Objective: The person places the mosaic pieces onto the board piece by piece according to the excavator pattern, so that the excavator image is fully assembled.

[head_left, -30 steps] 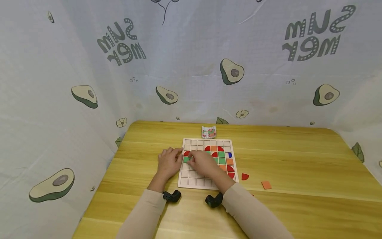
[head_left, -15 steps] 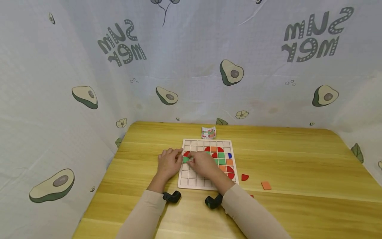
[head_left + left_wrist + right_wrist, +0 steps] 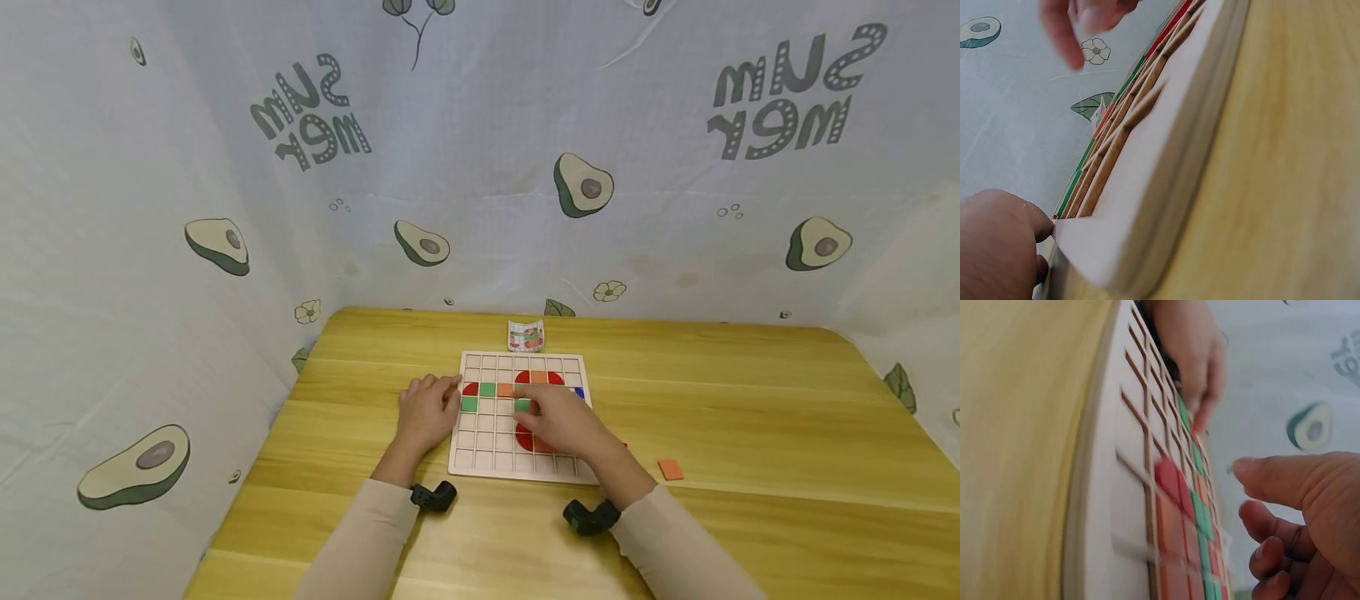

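A pale wooden grid board (image 3: 480, 477) lies on the table, with red, green and orange pieces set in several of its cells. My left hand (image 3: 426, 410) rests at its left edge; in the left wrist view the left thumb and a finger (image 3: 1038, 220) touch the board's rim. Over the middle of the board hovers my right hand (image 3: 561, 417), hiding part of the coloured pattern. Nothing shows between its parted thumb and fingers in the right wrist view. To its left, an orange square (image 3: 505, 390) and a green square (image 3: 487, 389) sit in one row.
Behind the board stands a small curved pattern card (image 3: 526, 337). A blue piece (image 3: 580, 392) is at the board's right side. A loose orange square (image 3: 671, 470) lies on the table (image 3: 765, 400) to the right; a red piece (image 3: 625, 445) shows partly behind my right wrist.
My right hand has moved right, off the left columns, uncovering the green and orange squares there. My left hand has stayed at the board's edge.
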{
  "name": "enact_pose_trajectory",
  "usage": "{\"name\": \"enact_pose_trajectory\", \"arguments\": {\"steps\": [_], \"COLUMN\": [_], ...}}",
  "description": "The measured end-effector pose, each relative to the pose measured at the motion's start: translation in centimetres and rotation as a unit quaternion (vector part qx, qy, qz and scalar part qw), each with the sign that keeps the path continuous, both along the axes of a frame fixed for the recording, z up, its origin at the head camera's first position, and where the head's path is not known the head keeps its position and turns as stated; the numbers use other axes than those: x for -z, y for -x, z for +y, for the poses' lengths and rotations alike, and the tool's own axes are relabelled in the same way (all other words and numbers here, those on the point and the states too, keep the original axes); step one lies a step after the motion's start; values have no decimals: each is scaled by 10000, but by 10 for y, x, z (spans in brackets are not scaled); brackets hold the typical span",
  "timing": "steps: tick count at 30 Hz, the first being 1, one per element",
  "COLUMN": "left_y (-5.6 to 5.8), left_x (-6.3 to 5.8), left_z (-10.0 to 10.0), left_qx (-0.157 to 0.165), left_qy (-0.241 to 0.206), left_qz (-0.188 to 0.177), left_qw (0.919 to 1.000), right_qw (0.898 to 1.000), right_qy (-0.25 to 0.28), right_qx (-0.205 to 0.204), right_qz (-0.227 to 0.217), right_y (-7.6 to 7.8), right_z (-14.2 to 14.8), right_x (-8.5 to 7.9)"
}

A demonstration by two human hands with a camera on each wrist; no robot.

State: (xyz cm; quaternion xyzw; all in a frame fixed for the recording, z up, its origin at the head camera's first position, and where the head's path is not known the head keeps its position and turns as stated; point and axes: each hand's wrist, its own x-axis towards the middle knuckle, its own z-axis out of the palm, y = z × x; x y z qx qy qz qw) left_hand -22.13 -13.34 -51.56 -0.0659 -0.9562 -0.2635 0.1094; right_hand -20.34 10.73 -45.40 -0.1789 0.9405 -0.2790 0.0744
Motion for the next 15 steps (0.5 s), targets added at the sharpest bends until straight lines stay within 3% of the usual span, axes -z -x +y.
{"name": "enact_pose_trajectory", "arguments": {"steps": [8, 15], "left_y": [-2, -2], "left_x": [-2, -2], "left_z": [2, 2], "left_qx": [-33, -62], "left_qy": [12, 34], "left_qz": [47, -16], "left_qw": [10000, 10000], "right_qw": [9975, 9963], "right_qy": [194, 184], "right_qx": [489, 512], "right_qz": [-476, -664], "right_y": [-16, -37], "right_z": [85, 155], "right_x": [-6, -5]}}
